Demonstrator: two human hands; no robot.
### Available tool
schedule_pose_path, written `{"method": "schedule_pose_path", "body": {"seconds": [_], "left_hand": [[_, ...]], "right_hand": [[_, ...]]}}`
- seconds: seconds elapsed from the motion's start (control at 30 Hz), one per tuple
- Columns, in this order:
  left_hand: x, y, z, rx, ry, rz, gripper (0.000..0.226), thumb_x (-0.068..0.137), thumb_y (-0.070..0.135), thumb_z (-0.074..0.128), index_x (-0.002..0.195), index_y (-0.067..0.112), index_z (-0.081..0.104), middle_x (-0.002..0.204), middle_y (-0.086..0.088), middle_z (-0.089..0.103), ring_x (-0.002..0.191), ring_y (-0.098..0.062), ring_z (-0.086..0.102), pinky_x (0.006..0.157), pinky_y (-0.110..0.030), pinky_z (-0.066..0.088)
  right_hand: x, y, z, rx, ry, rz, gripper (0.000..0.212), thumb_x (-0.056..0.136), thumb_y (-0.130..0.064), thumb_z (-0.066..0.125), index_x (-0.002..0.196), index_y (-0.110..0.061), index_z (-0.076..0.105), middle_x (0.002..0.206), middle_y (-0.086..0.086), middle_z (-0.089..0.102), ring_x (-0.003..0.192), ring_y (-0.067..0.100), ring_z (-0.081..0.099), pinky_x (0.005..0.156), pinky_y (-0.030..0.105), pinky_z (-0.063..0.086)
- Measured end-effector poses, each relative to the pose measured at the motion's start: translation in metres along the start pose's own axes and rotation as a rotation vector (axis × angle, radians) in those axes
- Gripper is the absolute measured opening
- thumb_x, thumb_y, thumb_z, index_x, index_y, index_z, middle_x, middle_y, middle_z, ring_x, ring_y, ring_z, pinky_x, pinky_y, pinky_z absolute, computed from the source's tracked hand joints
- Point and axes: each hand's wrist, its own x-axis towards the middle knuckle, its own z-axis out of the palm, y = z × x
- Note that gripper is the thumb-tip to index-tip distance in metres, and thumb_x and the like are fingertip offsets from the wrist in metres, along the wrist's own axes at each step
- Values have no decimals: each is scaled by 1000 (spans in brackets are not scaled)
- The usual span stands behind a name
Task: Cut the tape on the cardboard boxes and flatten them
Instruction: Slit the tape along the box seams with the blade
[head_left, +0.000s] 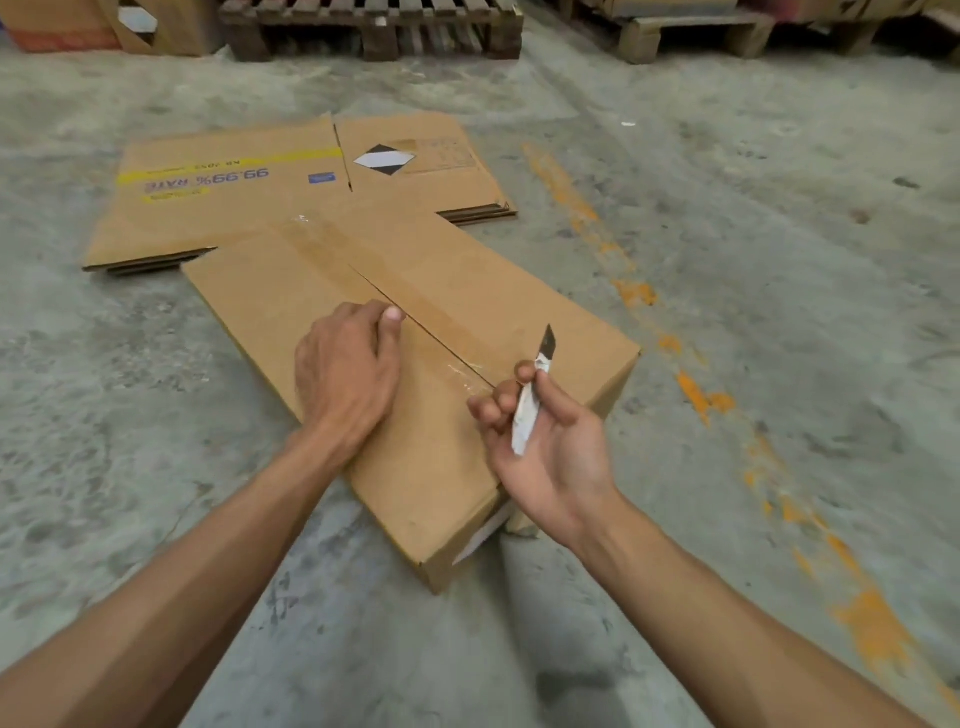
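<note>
A closed brown cardboard box (291, 291) lies on the concrete floor in the middle of the view. Along its top seam (415, 325) the clear tape is slit and the dark gap between the flaps shows. My left hand (345, 371) rests knuckles-up on the left flap, fingers curled at the seam's edge. My right hand (550, 441) hovers at the seam's near end, palm up, gripping a small knife (532, 395) whose white-wrapped handle lies in the fingers and whose dark blade points up and away.
A stack of flattened printed boxes (234, 197) lies on the floor just behind the box. Wooden pallets (374, 26) and more cartons (104, 26) line the far side. A worn orange painted line (696, 395) runs along the floor to the right.
</note>
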Motion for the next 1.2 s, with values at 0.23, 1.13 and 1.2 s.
{"method": "schedule_pose_path", "body": {"seconds": [0.23, 1.13, 1.2], "left_hand": [[-36, 9, -11, -123, -236, 184, 53, 104, 46, 25, 134, 17, 58, 140, -10, 53, 130, -27, 47, 109, -49, 36], [-100, 41, -31, 328, -484, 275, 73, 94, 68, 15, 151, 25, 30, 154, -13, 38, 142, -39, 33, 108, -61, 32], [-100, 42, -31, 331, -483, 287, 73, 95, 66, 14, 149, 21, 35, 151, -16, 42, 139, -42, 37, 106, -61, 35]], "right_hand": [[-17, -22, -11, -564, -65, -117, 23, 103, -25, 38, 92, -13, 54, 62, -1, 37, 45, 12, 29, 50, 27, 34], [-55, -54, -66, -2156, -205, -463, 24, 102, -47, 36, 100, -29, 52, 80, -13, 51, 69, 9, 49, 61, 33, 45], [-56, -56, -66, -2159, -223, -471, 25, 101, -48, 36, 97, -29, 52, 77, -13, 50, 67, 8, 49, 59, 32, 44]]}}
